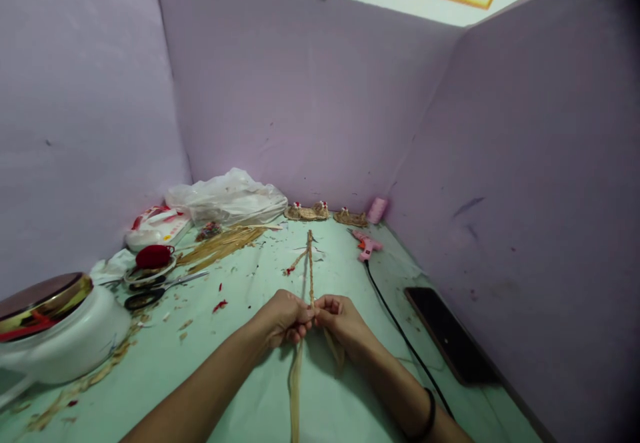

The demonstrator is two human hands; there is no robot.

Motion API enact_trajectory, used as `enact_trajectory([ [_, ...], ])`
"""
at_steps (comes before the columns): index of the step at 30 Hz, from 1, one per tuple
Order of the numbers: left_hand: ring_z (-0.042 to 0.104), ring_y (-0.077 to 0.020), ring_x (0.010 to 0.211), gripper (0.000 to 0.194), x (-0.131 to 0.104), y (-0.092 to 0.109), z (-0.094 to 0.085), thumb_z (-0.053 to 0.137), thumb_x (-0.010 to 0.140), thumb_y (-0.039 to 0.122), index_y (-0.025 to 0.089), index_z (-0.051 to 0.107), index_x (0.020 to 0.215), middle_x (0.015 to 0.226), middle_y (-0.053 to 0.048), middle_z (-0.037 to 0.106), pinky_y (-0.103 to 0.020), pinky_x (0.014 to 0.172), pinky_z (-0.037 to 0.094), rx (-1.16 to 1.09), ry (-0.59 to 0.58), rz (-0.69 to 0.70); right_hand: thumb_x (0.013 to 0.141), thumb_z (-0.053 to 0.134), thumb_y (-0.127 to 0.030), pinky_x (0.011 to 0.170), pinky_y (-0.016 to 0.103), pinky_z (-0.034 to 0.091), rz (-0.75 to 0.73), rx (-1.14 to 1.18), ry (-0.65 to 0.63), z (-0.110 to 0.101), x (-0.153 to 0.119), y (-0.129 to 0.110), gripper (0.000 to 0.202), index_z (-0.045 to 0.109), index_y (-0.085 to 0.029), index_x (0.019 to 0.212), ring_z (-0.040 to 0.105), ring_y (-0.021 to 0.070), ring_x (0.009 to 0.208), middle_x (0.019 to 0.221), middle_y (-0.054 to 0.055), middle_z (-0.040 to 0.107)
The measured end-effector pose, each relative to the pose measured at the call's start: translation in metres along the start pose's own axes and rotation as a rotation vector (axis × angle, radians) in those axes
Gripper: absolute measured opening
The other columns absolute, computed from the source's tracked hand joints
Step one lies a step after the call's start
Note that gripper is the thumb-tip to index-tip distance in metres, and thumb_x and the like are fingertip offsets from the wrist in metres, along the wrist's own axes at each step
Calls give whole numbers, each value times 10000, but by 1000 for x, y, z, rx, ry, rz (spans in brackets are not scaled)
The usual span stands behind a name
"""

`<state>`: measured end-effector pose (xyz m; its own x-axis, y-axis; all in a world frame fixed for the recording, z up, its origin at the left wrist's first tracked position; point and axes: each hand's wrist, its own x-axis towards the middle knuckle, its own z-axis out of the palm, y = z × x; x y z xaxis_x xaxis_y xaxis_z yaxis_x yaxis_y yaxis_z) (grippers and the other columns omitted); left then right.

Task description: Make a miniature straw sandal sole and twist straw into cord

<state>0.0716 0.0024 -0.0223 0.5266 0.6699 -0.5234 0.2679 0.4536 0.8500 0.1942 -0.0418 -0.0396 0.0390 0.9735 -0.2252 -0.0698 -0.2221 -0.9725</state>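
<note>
A thin straw-coloured braid (311, 270) runs away from me up the middle of the table, its far end near a short side piece with a red tip. My left hand (287, 316) pinches the near end of this braid, fingers closed. Right beside it, my right hand (337, 318) is closed on the same end, thumb and fingertips pressed together. Below the hands, loose flat strands (295, 390) hang towards me, one long on the left and a shorter one under my right hand. The fingertips hide where the strands meet.
At left are a white pot (75, 336), scissors (150, 296), a red pincushion-like ball (153, 256) and dry straw strips (225, 246). A plastic bag (230, 196) and small woven sandals (307, 212) line the back. To the right lie a pink glue gun (367, 244), its black cord, a thread spool (377, 210) and a phone (450, 336).
</note>
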Motion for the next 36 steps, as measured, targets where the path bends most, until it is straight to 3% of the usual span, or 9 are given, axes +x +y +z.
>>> enact_trajectory([
  [4, 330, -60, 254, 184, -1, 3, 1, 522, 572, 146, 140, 436, 409, 306, 30, 410, -181, 281, 234, 92, 86, 10, 552, 606, -224, 468, 205, 310, -88, -98, 50, -3, 3, 3, 106, 529, -152, 562, 437, 76, 447, 481, -28, 533],
  [10, 254, -53, 258, 129, 0, 4, 0, 475, 514, 110, 150, 432, 399, 282, 60, 331, -197, 309, 137, 192, 123, 121, 625, 525, -203, 483, 204, 324, -196, -300, 48, -6, 5, 8, 62, 539, -144, 616, 444, 87, 491, 531, -15, 530],
  [16, 233, -44, 365, 119, 11, -5, -3, 475, 468, 91, 133, 426, 368, 321, 68, 277, -210, 381, 136, 255, 168, 236, 696, 490, -215, 505, 213, 331, -333, -794, 142, -7, -14, -8, 152, 616, -142, 652, 485, 114, 535, 585, 22, 592],
  [19, 232, -50, 375, 109, 13, -9, -1, 469, 466, 103, 134, 434, 367, 328, 67, 265, -215, 390, 138, 272, 195, 234, 683, 512, -224, 499, 213, 327, -292, -916, 188, -5, -22, -16, 154, 633, -142, 632, 512, 124, 536, 590, 40, 621],
  [22, 221, -46, 376, 130, 11, -9, 2, 464, 455, 98, 142, 397, 352, 330, 72, 253, -209, 388, 134, 259, 218, 222, 669, 510, -211, 457, 202, 303, -235, -923, 166, -1, -26, -16, 156, 634, -138, 609, 514, 120, 497, 554, 44, 627],
  [25, 224, -42, 371, 154, 6, -6, 5, 455, 458, 96, 148, 367, 342, 330, 68, 280, -203, 383, 137, 224, 217, 206, 651, 487, -158, 447, 199, 287, -321, -949, 107, 4, -27, -12, 162, 626, -135, 572, 491, 107, 470, 523, 38, 613],
  [29, 246, -44, 355, 90, -1, -2, 1, 483, 468, 120, 134, 455, 384, 324, 62, 326, -199, 374, 159, 183, 173, 186, 652, 456, -113, 461, 198, 282, -462, -963, 60, 7, -29, -8, 192, 609, -135, 537, 459, 91, 468, 505, 21, 584],
  [32, 273, -45, 351, 30, -2, 0, -3, 509, 446, 125, 118, 503, 417, 324, 54, 364, -193, 373, 173, 115, 108, 159, 684, 486, -175, 464, 205, 281, -450, -918, 17, 3, -28, -10, 183, 622, -142, 566, 449, 92, 468, 512, 11, 577],
  [36, 248, -39, 316, 56, -2, 0, -6, 529, 455, 171, 118, 517, 448, 313, 53, 371, -197, 358, 143, 62, 60, 108, 713, 509, -334, 480, 218, 323, -283, -621, 191, -6, -20, -14, 252, 605, -142, 582, 470, 111, 496, 527, 19, 569],
])
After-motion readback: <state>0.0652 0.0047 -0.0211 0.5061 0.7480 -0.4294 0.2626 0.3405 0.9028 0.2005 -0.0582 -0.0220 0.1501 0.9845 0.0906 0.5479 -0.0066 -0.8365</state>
